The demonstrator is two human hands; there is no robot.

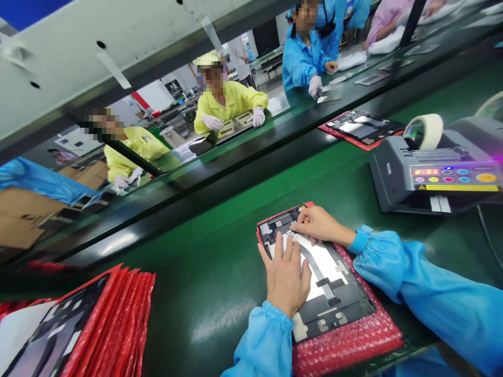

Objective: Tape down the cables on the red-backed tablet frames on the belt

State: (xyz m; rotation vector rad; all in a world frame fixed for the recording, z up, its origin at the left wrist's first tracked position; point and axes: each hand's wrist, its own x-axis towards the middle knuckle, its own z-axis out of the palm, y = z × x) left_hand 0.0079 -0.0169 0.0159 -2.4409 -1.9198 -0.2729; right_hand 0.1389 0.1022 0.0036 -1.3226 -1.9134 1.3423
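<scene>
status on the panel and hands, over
Left hand flat on silver foil of black panel. Right hand at panel's top edge. Panel on red bubble bag. Tape dispenser off right, apart from hands.

Near bench mat: dark green, glossy. On it, red bubble bag, dotted bubble pattern. Black panel on top, silver-white foil strip, beige-grey patches. Left sleeve and right sleeve: light blue, shiny; right cuff slightly deeper blue. Near left: red bag stack, black-and-white panel showing inside. Right: grey tape dispenser, red digits, blue, pink, yellow and orange buttons, yellow-black label strip. Cream tape roll. Far side: yellow smock, blue smock, white glove.
</scene>
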